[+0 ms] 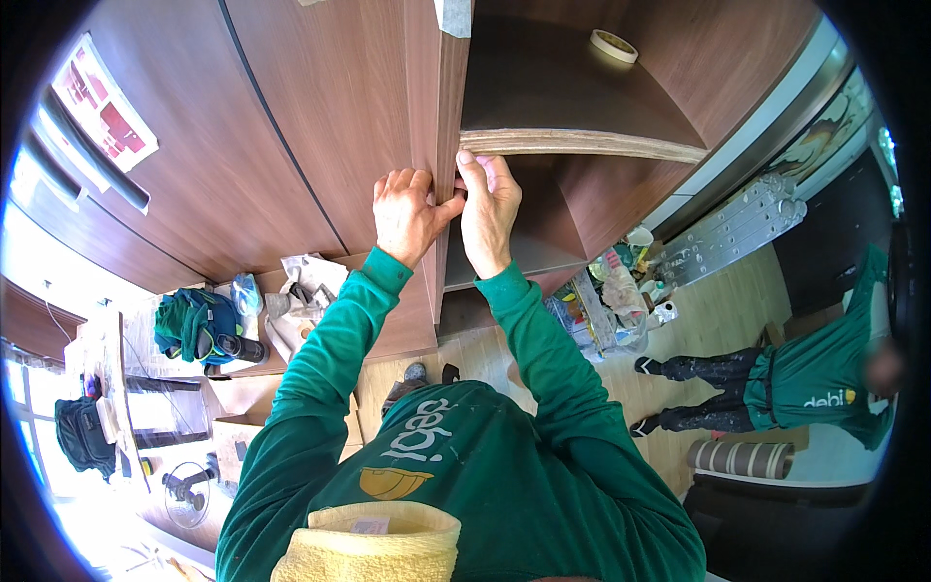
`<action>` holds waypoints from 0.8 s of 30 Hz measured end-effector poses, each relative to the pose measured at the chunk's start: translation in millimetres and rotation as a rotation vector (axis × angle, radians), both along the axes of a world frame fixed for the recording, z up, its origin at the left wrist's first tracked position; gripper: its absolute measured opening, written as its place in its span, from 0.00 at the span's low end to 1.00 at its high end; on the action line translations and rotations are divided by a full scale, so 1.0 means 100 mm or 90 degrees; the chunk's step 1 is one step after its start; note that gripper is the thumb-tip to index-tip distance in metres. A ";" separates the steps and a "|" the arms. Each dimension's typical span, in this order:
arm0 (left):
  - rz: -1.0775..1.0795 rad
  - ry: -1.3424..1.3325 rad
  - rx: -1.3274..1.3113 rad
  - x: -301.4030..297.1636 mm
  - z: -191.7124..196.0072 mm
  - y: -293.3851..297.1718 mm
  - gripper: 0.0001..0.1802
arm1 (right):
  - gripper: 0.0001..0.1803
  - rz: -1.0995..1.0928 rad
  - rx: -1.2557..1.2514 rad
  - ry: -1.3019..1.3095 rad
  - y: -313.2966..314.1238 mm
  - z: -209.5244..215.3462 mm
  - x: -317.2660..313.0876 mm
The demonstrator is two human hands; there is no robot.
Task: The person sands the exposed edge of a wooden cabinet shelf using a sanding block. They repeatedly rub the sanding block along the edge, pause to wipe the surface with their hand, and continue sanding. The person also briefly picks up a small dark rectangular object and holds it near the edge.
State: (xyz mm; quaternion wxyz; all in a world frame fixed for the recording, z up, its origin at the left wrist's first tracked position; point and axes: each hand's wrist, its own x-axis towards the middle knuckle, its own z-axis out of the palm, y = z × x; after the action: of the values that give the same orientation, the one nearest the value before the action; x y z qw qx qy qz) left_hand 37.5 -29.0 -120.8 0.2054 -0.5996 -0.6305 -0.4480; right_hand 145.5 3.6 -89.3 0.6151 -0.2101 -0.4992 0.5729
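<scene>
Both my hands are raised to the front edge of an upright wood panel [450, 107] of a brown cabinet. My left hand [405, 215] bears on the panel's left side with curled fingers, its thumb reaching across toward the edge. Just right of the edge, my right hand [490, 209] is closed, thumb up and fingers bent; whatever is pinched there is hidden. Its thumb tip lies close under the left end of a shelf [592, 144] with a bare, layered front edge. A pale strip of tape [454, 17] sticks to the panel's upper end.
A tape roll [614, 46] lies on the shelf. Closed cabinet doors [320, 107] stand left. Clothing and a bag [199, 325] lie on a surface below them. At right are a metal folding ladder [742, 228], piled items [616, 296] and another person [805, 383] in green with an arm raised.
</scene>
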 end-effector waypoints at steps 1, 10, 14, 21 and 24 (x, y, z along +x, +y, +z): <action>-0.001 0.000 0.000 0.00 0.00 0.00 0.21 | 0.12 -0.004 0.006 -0.003 0.00 0.00 0.00; 0.003 -0.011 0.003 -0.03 -0.07 0.02 0.18 | 0.10 -0.032 0.015 -0.013 -0.05 0.06 -0.02; -0.021 -0.033 -0.021 -0.14 -0.13 0.05 0.11 | 0.09 -0.071 0.025 -0.003 -0.06 0.07 -0.08; -0.055 -0.032 -0.020 -0.16 -0.13 0.04 0.13 | 0.13 -0.068 0.039 -0.015 -0.03 0.01 -0.11; -0.053 -0.044 -0.041 -0.16 -0.14 0.03 0.15 | 0.13 -0.085 0.070 -0.002 -0.03 -0.01 -0.13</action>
State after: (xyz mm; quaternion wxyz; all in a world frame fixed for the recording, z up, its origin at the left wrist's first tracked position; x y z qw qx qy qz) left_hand 21.5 -25.5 -134.5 0.1450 -0.6158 -0.6258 -0.4562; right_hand 132.3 0.3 -90.8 0.6617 -0.2097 -0.5158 0.5021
